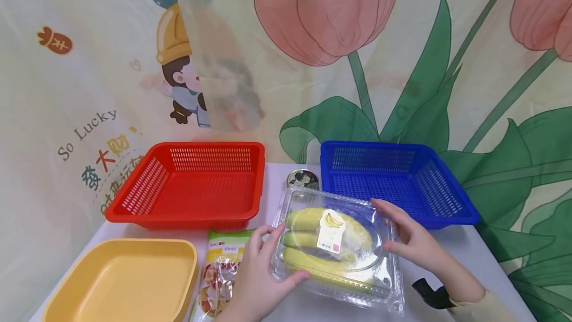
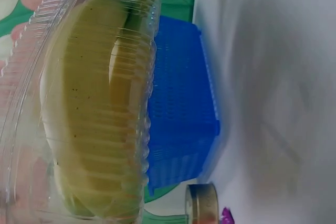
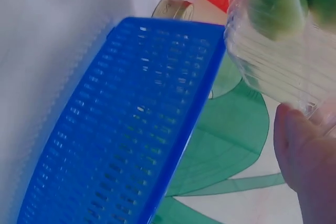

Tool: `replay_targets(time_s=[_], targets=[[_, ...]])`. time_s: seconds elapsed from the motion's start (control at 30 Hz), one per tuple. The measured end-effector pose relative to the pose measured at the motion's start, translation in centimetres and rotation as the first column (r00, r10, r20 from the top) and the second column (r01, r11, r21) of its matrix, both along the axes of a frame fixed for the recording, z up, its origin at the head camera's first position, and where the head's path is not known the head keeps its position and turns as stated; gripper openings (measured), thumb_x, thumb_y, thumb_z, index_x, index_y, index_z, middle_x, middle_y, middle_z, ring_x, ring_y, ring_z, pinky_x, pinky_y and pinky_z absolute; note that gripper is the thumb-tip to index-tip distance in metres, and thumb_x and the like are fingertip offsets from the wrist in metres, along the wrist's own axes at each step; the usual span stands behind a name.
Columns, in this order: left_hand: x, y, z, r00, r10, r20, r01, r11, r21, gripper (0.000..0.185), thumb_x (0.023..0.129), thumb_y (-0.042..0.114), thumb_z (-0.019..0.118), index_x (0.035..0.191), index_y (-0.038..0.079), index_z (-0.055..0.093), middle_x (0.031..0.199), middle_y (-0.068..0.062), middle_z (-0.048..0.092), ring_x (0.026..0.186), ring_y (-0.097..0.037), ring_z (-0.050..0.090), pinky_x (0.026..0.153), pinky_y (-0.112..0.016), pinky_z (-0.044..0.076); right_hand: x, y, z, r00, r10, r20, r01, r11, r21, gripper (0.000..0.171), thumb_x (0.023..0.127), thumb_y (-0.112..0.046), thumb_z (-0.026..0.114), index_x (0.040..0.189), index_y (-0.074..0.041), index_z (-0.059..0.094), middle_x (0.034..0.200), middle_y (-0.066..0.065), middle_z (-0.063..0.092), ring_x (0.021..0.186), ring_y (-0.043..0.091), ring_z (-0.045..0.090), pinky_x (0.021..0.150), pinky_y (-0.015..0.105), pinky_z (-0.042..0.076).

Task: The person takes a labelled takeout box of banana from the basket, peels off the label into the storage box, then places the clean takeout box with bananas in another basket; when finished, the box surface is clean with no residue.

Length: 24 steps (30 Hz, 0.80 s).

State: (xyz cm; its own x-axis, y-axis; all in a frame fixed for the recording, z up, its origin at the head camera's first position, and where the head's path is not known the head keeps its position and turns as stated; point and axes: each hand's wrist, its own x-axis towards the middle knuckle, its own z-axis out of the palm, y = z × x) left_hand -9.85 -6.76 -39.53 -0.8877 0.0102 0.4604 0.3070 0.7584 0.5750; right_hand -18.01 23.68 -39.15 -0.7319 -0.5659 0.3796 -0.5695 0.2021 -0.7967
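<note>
A clear plastic clamshell box [image 1: 339, 245] with several yellow-green bananas [image 1: 308, 220] and a white label sits at the front middle of the white table [image 1: 473, 257]. My left hand [image 1: 272, 255] grips its left side, thumb on the near edge of the lid. My right hand [image 1: 391, 227] holds its right side, fingers along the lid's edge. The left wrist view shows the box [image 2: 89, 103] close up, raised off the table. In the right wrist view the box's ribbed corner [image 3: 283, 40] rests against my fingers [image 3: 307, 161].
An empty red basket [image 1: 192, 183] stands back left, and an empty blue basket [image 1: 402, 183] back right, just behind the box. A round tin [image 1: 303, 179] sits between them. A yellow tray [image 1: 120, 277] and a snack packet [image 1: 221, 272] lie front left.
</note>
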Motion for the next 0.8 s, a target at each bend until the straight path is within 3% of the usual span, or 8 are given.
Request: replay_targets(time_s=[0.13,0.23,0.33,0.47,0.53,0.67,0.73,0.8], targets=[[1.0,-0.3,-1.1,0.999,0.023,-0.038,-0.026,0.996,-0.088,0.087,0.060,0.068,0.067,0.130,0.020,0.048,0.122,-0.002,0.047,0.095,-0.012,0.052,0.067,-0.030,0.048,0.5,-0.4,-0.4,1.000,0.002,-0.004,-0.002,0.999,0.044,0.075,0.077,-0.001,0.065,0.141,-0.001,0.026,0.144,-0.018,0.023,0.130,-0.010,0.022,0.102,0.003,0.020],[1.8,-0.5,-1.7,0.999,0.051,-0.010,-0.052,0.990,-0.134,0.091,0.057,0.072,0.064,0.130,0.020,0.049,0.123,-0.002,0.050,0.101,-0.017,0.054,0.068,-0.036,0.050,1.1,-0.7,-0.9,1.000,0.001,-0.018,0.000,0.997,0.077,0.077,0.077,-0.005,0.067,0.142,-0.004,0.027,0.145,-0.017,0.022,0.130,-0.010,0.022,0.101,0.004,0.019],[2.6,-0.7,-2.2,0.991,0.077,0.106,-0.059,0.985,-0.161,0.093,0.055,0.076,0.062,0.129,0.021,0.050,0.123,0.000,0.051,0.100,-0.019,0.055,0.066,-0.037,0.051,1.5,-1.0,-1.5,0.999,-0.003,-0.037,0.007,0.994,0.106,0.077,0.075,-0.005,0.069,0.141,-0.006,0.029,0.146,-0.010,0.025,0.129,-0.010,0.024,0.101,0.006,0.021],[3.3,-0.6,-2.9,0.962,0.121,0.247,-0.073,0.978,-0.195,0.094,0.053,0.081,0.058,0.128,0.025,0.049,0.124,0.004,0.050,0.099,-0.019,0.057,0.061,-0.036,0.050,1.5,-1.2,-2.8,0.999,-0.034,-0.038,0.040,0.987,0.158,0.078,0.072,-0.005,0.071,0.139,-0.009,0.033,0.142,0.001,0.033,0.124,-0.010,0.030,0.099,0.009,0.026],[3.4,-0.5,-3.5,0.965,0.142,0.220,-0.093,0.971,-0.221,0.094,0.053,0.081,0.058,0.127,0.025,0.050,0.122,0.005,0.051,0.098,-0.017,0.057,0.057,-0.032,0.049,1.3,-1.3,-3.5,0.998,-0.050,-0.031,0.055,0.979,0.195,0.078,0.071,-0.007,0.072,0.138,-0.010,0.034,0.138,0.007,0.036,0.122,-0.009,0.033,0.098,0.013,0.033],[3.2,-0.3,-4.9,0.986,0.148,0.080,-0.123,0.958,-0.259,0.090,0.052,0.077,0.064,0.124,0.023,0.053,0.118,0.004,0.054,0.097,-0.017,0.058,0.056,-0.029,0.048,0.7,-1.3,-4.7,0.998,-0.051,-0.042,0.060,0.965,0.257,0.078,0.071,-0.014,0.074,0.138,-0.008,0.034,0.134,0.018,0.037,0.121,-0.003,0.037,0.095,0.031,0.045],[3.1,-0.3,-5.2,0.987,0.135,0.083,-0.110,0.961,-0.253,0.089,0.054,0.074,0.065,0.124,0.021,0.053,0.119,0.002,0.054,0.098,-0.020,0.058,0.058,-0.033,0.050,0.4,-1.3,-5.0,0.998,-0.038,-0.044,0.048,0.963,0.264,0.078,0.071,-0.016,0.074,0.138,-0.007,0.033,0.134,0.020,0.037,0.121,-0.002,0.037,0.093,0.037,0.047],[3.0,-0.2,-5.3,0.981,0.128,0.149,-0.089,0.966,-0.243,0.089,0.056,0.076,0.062,0.125,0.021,0.051,0.121,0.002,0.053,0.099,-0.023,0.058,0.060,-0.038,0.050,0.1,-1.2,-5.3,0.999,-0.024,-0.048,0.036,0.964,0.262,0.079,0.071,-0.016,0.074,0.138,-0.005,0.033,0.133,0.020,0.037,0.121,-0.001,0.038,0.092,0.040,0.047]])
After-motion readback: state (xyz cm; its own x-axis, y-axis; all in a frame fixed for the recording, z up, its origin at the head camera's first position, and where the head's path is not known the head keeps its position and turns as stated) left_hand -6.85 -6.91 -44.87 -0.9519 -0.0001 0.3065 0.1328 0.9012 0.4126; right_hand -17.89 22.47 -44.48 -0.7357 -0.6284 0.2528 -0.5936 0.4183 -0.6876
